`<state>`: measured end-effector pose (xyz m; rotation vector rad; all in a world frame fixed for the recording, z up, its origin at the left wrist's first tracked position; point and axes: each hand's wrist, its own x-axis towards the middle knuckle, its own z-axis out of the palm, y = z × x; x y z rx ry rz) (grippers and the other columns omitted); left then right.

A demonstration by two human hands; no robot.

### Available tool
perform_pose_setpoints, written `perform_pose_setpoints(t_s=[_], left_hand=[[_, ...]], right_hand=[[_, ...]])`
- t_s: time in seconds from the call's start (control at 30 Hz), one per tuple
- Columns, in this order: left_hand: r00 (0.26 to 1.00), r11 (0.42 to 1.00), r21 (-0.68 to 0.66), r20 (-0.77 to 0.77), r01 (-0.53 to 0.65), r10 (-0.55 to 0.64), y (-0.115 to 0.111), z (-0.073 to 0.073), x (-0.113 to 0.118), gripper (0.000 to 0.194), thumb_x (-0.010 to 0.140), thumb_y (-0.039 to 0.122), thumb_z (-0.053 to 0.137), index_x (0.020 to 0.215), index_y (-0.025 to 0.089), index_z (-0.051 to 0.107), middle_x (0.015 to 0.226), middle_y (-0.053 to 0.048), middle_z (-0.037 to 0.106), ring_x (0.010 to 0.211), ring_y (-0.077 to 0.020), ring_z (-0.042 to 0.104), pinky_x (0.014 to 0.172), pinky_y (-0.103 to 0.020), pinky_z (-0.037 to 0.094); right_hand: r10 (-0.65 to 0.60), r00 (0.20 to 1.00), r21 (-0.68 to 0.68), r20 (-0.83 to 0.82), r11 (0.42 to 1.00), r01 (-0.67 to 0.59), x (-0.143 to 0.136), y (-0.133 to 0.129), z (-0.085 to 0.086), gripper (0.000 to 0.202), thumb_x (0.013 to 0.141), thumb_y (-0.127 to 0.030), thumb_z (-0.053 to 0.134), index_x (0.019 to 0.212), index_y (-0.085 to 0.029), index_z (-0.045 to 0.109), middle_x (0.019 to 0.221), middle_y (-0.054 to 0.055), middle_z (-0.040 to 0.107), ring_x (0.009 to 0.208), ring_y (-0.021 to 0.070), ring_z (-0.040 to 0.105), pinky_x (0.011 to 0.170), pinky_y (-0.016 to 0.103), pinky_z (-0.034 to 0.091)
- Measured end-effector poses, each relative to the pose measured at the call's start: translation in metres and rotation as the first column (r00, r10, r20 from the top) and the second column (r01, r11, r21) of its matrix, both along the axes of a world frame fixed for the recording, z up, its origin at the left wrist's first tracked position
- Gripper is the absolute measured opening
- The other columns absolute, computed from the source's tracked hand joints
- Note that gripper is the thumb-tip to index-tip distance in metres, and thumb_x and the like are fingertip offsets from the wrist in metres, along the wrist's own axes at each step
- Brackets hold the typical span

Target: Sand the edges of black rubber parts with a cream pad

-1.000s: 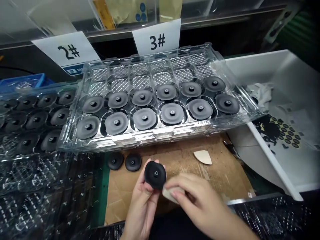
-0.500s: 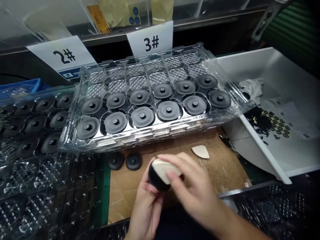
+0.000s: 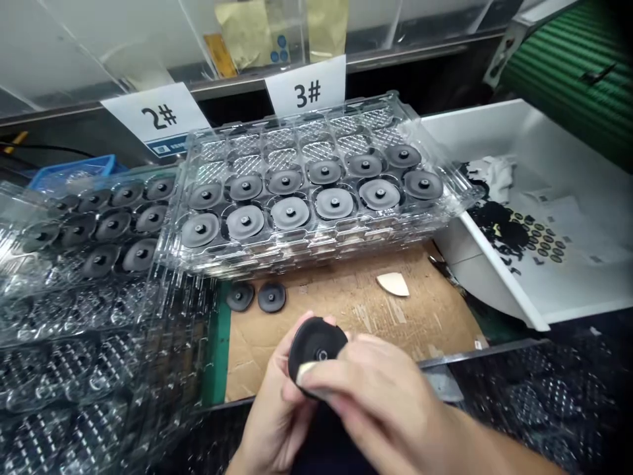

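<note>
Near the bottom centre, my left hand point(image 3: 279, 402) is closed round the edge of a black disc point(image 3: 316, 346), whose small round hub faces up. My right hand point(image 3: 380, 396) pinches a cream-coloured pad point(image 3: 305, 371) against the lower part of the disc; most of the pad is hidden by the fingers. Two more black discs point(image 3: 240, 297) point(image 3: 271, 297) lie side by side at the left edge of the cardboard point(image 3: 346, 310). A loose cream wedge-shaped pad point(image 3: 393, 284) rests on the cardboard to the right.
A stacked clear tray point(image 3: 316, 231) holds two rows of black discs behind the hands. More trays point(image 3: 111, 264) stand at left, near a blue bin point(image 3: 74, 173). On the right is a white bin point(image 3: 504, 284) with black scraps. Signs 2# point(image 3: 158, 119) and 3# point(image 3: 309, 89) hang behind.
The disc now shows its hub side, and the cream pad, which had lain broad over it, is down at its lower edge under my right fingers. The camera view has shifted slightly.
</note>
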<state>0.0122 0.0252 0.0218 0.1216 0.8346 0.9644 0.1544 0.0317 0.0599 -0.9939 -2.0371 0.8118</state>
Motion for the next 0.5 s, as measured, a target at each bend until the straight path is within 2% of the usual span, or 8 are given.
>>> perform_pose_setpoints(t_s=[0.1,0.2,0.23,0.3,0.37,0.4,0.47,0.5], left_hand=[[1.0,1.0,0.024,-0.011,-0.004,0.004,-0.007,-0.004,-0.003,0.059,0.063,0.013,0.072,0.117,0.028,0.054,0.11,-0.004,0.064,0.101,-0.0219,0.059,0.089,-0.031,0.047],[1.0,0.999,0.029,0.017,0.014,-0.015,-0.013,-0.005,0.002,0.057,0.063,0.016,0.073,0.116,0.026,0.055,0.098,-0.003,0.068,0.095,-0.02,0.061,0.086,-0.027,0.048],[0.999,0.999,0.033,0.034,0.029,-0.03,-0.014,-0.004,0.004,0.053,0.064,0.017,0.073,0.115,0.025,0.057,0.091,-0.002,0.069,0.09,-0.0185,0.063,0.083,-0.026,0.049],[0.996,0.997,0.049,0.069,0.06,-0.063,-0.016,-0.001,0.005,0.045,0.065,0.019,0.072,0.109,0.024,0.061,0.078,0.0,0.069,0.079,-0.015,0.064,0.077,-0.022,0.051],[0.994,0.995,0.056,0.066,0.079,-0.083,-0.018,0.001,0.003,0.04,0.063,0.02,0.074,0.102,0.021,0.064,0.072,0.001,0.067,0.073,-0.0136,0.064,0.073,-0.021,0.052],[0.995,0.995,0.048,0.049,0.086,-0.089,-0.019,0.0,0.001,0.04,0.061,0.021,0.075,0.099,0.02,0.065,0.071,0.001,0.067,0.072,-0.0139,0.064,0.073,-0.021,0.052],[0.996,0.996,0.018,0.015,0.091,-0.091,-0.022,-0.003,-0.003,0.044,0.056,0.026,0.078,0.097,0.017,0.066,0.071,-0.001,0.068,0.072,-0.0162,0.064,0.073,-0.024,0.052],[0.996,0.996,0.003,0.01,0.089,-0.089,-0.023,-0.005,-0.005,0.045,0.056,0.027,0.078,0.098,0.016,0.066,0.071,-0.002,0.068,0.074,-0.0175,0.064,0.074,-0.025,0.052]], right_hand=[[-0.082,0.992,-0.153,0.095,0.984,0.095,0.017,-0.014,0.002,0.024,0.084,-0.008,0.044,0.104,-0.017,0.055,0.083,0.002,0.061,0.071,0.0134,0.054,0.067,0.026,0.041],[-0.225,0.954,-0.027,0.199,0.972,0.235,0.018,-0.01,0.004,0.024,0.087,-0.012,0.042,0.106,-0.017,0.056,0.081,0.004,0.06,0.072,0.0159,0.052,0.066,0.03,0.036],[-0.201,0.958,0.05,0.202,0.98,0.195,0.016,-0.005,0.005,0.024,0.088,-0.014,0.041,0.106,-0.018,0.057,0.078,0.003,0.059,0.07,0.0162,0.05,0.066,0.031,0.035],[-0.008,0.99,0.155,0.138,0.988,-0.014,0.013,0.007,0.005,0.025,0.09,-0.018,0.039,0.103,-0.021,0.06,0.071,0.001,0.056,0.067,0.0148,0.048,0.065,0.031,0.032],[0.189,0.979,0.126,0.079,0.972,-0.197,0.012,0.016,0.004,0.026,0.09,-0.018,0.038,0.103,-0.024,0.06,0.072,-0.001,0.056,0.069,0.0127,0.049,0.068,0.029,0.033],[0.196,0.977,0.073,0.078,0.977,-0.202,0.011,0.018,0.003,0.027,0.09,-0.016,0.038,0.105,-0.023,0.059,0.076,-0.001,0.057,0.071,0.0121,0.05,0.07,0.029,0.033],[0.04,0.986,-0.001,0.163,0.999,-0.04,0.009,0.015,0.004,0.026,0.089,-0.014,0.041,0.105,-0.022,0.059,0.083,0.001,0.059,0.074,0.0129,0.049,0.069,0.029,0.032],[-0.024,0.977,0.011,0.212,1.0,0.023,0.007,0.012,0.005,0.024,0.089,-0.015,0.042,0.102,-0.022,0.06,0.081,0.001,0.059,0.072,0.0137,0.049,0.067,0.03,0.031]])
